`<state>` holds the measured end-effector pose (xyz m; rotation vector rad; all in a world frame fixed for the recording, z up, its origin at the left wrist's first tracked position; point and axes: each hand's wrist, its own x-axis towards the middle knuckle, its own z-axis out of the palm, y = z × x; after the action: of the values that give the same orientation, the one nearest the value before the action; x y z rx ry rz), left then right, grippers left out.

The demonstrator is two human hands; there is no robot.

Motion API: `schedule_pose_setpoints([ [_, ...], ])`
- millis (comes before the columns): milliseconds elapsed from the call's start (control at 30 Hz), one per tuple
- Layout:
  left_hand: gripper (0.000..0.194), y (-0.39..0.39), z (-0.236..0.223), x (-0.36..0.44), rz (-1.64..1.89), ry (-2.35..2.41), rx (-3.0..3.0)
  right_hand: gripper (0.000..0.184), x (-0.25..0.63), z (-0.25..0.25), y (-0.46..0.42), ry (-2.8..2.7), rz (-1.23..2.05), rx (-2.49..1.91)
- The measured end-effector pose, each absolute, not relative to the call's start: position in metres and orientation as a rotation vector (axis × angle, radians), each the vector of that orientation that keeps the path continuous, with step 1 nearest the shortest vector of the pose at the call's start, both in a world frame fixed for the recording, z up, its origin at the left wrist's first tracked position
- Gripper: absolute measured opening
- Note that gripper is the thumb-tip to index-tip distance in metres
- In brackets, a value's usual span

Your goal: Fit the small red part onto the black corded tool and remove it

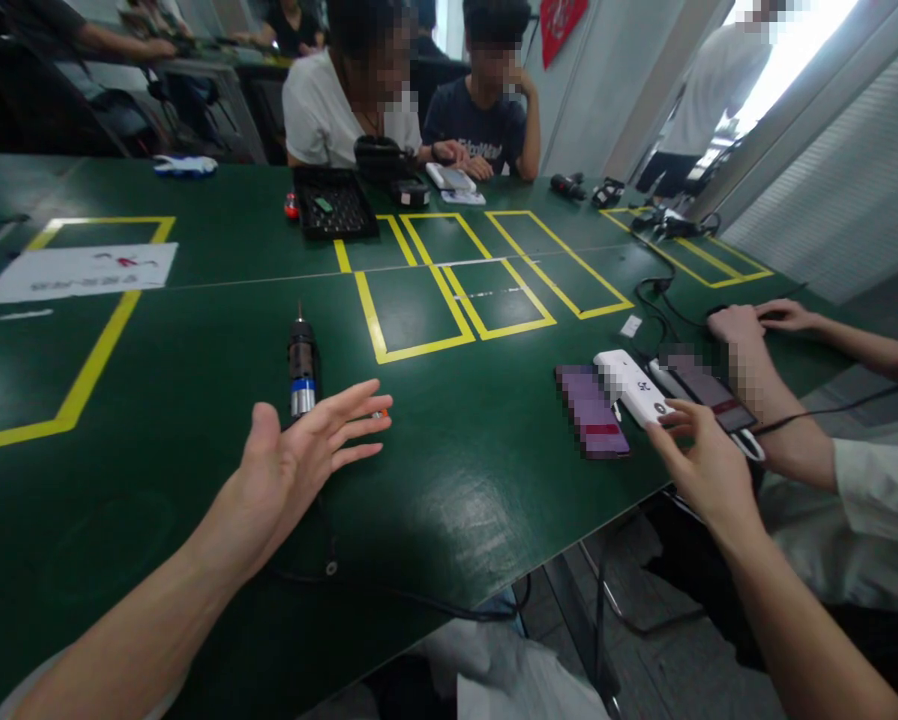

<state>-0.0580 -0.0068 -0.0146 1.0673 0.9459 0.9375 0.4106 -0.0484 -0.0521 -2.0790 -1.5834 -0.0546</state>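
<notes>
Your L hand (299, 450) is spread wide by the elec. screwdriver (300, 368); your R hand (711, 475), half-curled at the white pwr bank (633, 385), prob. mid-reach, grip unclear, needs a firmer pinch to lift.

Green was the table (449, 480), tape (425, 351) blazed yellow mid-frame! Left of centre, the screwdriver (301, 372) flashed black, blue and silver; centre-right, the device (629, 382) shone white, the phone (590, 405) purple!

Dark power screwdriver (301, 355) with blue and silver bands (302, 397), thin bit (300, 311) pointing away, lying on green tabletop (449, 480), white oblong device (632, 386) lying flat, slanted, farther right
</notes>
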Motion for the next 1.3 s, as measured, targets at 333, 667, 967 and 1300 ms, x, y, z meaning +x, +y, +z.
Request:
schedule_pose_setpoints([
  [333, 0.089, -0.015, -0.021, -0.073, 0.940, 0.986, 1.086, 0.080, 0.345, -0.085, -0.044, -1.747, -0.319, -2.356],
  [667, 0.086, -0.017, -0.014, -0.081, 0.992, 1.110, 1.169, 0.083, 0.373, -0.076, -0.024, -1.804, -0.386, -2.290],
  [967, 0.056, -0.007, -0.021, -0.123, 0.882, 1.698, 1.831, 0.056, 0.298, -0.057, -0.010, -1.987, -0.221, -1.841],
  [1300, 0.051, 0.002, -0.059, -0.115, 0.658, 1.694, 2.105, 0.035, 0.126, -0.069, 0.065, -2.686, 0.193, -1.184],
])
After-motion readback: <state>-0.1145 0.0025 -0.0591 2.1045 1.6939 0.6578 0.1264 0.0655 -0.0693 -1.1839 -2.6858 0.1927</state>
